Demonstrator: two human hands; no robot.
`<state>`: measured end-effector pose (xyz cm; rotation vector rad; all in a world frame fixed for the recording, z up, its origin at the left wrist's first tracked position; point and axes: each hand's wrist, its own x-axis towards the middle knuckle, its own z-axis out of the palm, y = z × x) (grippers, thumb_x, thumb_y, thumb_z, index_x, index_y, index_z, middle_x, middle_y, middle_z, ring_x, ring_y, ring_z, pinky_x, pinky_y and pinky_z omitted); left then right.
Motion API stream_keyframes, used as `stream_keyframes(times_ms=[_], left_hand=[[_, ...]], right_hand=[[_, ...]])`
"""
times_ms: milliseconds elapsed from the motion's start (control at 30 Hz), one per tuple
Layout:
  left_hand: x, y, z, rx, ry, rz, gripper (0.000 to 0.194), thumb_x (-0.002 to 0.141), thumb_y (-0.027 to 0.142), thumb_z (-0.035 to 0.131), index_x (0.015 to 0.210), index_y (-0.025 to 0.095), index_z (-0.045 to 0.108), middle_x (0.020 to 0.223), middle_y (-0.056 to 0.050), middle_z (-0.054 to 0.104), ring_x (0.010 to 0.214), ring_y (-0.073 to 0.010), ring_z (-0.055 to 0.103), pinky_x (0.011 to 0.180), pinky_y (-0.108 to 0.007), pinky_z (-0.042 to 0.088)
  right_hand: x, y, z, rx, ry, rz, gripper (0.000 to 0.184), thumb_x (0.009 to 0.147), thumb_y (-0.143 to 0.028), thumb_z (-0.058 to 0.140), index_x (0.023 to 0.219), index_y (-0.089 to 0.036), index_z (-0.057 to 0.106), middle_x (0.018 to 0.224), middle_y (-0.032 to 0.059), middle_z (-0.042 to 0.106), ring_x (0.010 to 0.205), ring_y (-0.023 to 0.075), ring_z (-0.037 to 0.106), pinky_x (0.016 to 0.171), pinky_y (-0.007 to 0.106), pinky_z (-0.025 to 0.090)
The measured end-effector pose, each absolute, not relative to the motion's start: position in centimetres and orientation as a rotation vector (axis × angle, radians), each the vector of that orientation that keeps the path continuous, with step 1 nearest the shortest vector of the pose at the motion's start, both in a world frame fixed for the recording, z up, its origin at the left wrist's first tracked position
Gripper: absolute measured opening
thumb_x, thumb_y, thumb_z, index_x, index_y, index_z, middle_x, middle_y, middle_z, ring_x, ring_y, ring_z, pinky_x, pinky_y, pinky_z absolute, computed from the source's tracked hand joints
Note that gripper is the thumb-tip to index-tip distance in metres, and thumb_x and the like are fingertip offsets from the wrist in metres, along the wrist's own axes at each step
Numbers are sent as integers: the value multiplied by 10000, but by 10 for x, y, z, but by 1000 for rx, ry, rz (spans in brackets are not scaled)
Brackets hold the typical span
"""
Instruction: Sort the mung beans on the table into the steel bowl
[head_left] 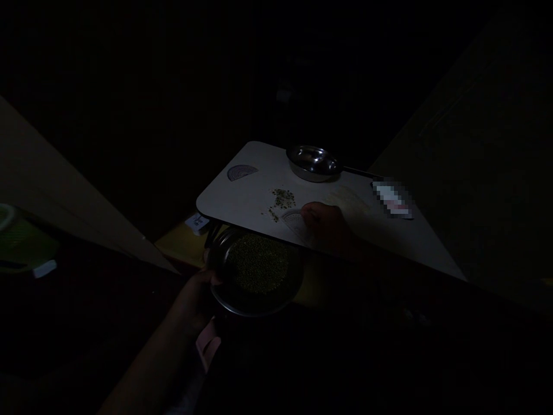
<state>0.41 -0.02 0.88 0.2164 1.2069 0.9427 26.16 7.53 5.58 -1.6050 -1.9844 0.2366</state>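
Note:
In dim light, my left hand (201, 294) grips the rim of a round steel bowl (254, 314), below the near edge of a white tabletop (259, 155). Small green beans (259, 262) cover the bowl's bottom. My right hand (326, 225) is closed above the tabletop's near edge, and what its fingers hold is hidden. Next to those fingers shows a pale half-round shape like a protractor (296, 221); I cannot tell whether it is printed or loose. A small patch of loose beans (284, 199) lies just beyond it.
A second steel bowl (313, 164) stands at the table's far edge. Further left on the tabletop is another protractor shape (242, 172). A blurred-out flat object (392, 199) lies at the right. Light panels and a green container (26, 239) are on the left.

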Motion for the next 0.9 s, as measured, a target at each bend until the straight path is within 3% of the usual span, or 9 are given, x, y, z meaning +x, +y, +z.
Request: stream_keyframes(times_ms=[900], left_hand=[[7,-1,12,134,1207,934,194,489,11,529,576,184,522,428,32,464,376,-107,425,374,-208,339]], right_hand=[[257,71,53,-1593,-2057,334,244,843,-284,470,834,-179,690,763,53,715,691,169,629,664,274,447]])
